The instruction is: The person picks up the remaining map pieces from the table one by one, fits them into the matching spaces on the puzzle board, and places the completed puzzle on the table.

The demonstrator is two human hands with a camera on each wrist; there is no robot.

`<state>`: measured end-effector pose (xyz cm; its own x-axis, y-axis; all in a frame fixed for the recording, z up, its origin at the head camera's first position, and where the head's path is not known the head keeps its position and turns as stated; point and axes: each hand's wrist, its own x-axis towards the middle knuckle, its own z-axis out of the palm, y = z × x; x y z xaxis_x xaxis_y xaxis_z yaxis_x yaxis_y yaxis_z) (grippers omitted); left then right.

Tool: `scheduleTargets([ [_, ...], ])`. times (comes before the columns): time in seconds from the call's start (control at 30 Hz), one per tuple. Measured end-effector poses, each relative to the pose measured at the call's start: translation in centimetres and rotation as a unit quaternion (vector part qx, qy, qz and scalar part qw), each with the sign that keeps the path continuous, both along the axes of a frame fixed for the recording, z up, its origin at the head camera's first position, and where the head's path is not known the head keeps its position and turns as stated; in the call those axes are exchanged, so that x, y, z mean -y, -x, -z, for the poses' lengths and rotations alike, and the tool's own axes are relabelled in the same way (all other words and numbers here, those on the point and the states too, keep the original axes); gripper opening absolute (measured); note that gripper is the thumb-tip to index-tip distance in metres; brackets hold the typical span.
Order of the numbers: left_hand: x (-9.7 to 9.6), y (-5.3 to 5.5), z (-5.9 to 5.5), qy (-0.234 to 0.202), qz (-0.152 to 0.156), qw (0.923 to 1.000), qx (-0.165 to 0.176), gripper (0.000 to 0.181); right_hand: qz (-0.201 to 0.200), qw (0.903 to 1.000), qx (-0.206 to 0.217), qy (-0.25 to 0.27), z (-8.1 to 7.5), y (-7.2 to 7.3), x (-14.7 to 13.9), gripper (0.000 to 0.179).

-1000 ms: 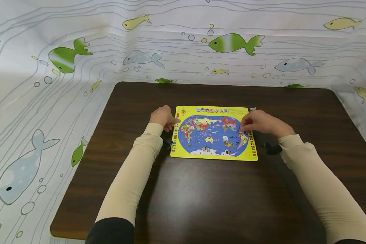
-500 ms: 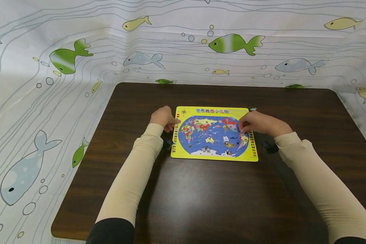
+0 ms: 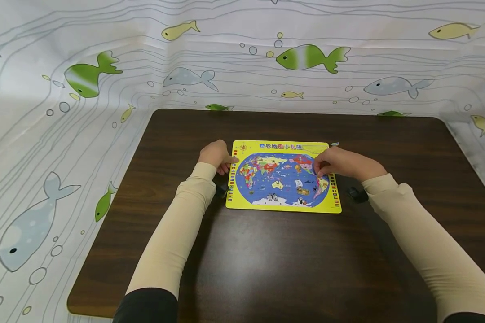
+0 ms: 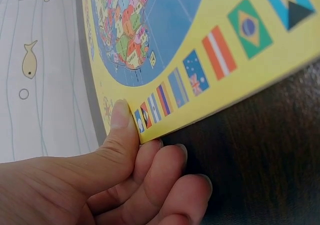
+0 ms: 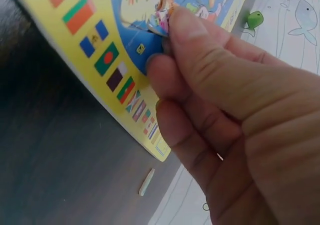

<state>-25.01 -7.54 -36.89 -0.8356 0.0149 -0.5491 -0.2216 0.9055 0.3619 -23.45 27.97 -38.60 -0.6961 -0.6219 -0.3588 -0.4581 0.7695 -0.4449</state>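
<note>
A yellow-bordered world map puzzle board (image 3: pixel 283 208) lies on the dark wooden table, with a blue oval map and rows of flags at its sides. My left hand (image 3: pixel 215 155) grips its left edge. In the left wrist view, the thumb (image 4: pixel 121 116) lies on top near a corner and the curled fingers are at the underside. Over the map's right part, my right hand (image 3: pixel 339 162) has thumb and fingers drawn together. Seen from the right wrist, they pinch a small map puzzle piece (image 5: pixel 136 7) at the edge of the blue oval; the fingertips partly hide it.
Just past the board's upper right corner, a small pale sliver (image 5: pixel 147 181) lies on the table (image 3: pixel 258 264). White cloth (image 3: pixel 242 58) printed with fish rises behind the table and along its left side. A dark wrist camera (image 3: pixel 357 194) sits beneath the right wrist.
My right hand has shifted slightly left over the map, its fingertips staying near the same spot. The left hand and the board have hardly moved.
</note>
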Motion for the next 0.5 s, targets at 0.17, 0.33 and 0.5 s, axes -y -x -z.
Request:
scheduleTargets([
  [0.17, 0.05, 0.0, 0.0, 0.0, -0.001, 1.0, 0.001, 0.037, -0.019, 0.9997, -0.015, -0.005, 0.0, 0.16, 0.17, 0.006],
  [0.33, 0.12, -0.01, -0.01, -0.006, -0.002, 1.0, -0.003, 0.038, -0.034, 0.9991, -0.026, -0.007, 0.01, 0.16, 0.14, 0.011],
  [0.5, 0.21, 0.03, 0.13, -0.006, -0.001, 1.0, -0.004, 0.038, -0.047, 0.9985, -0.03, 0.001, -0.05, 0.06, 0.29, 0.012],
])
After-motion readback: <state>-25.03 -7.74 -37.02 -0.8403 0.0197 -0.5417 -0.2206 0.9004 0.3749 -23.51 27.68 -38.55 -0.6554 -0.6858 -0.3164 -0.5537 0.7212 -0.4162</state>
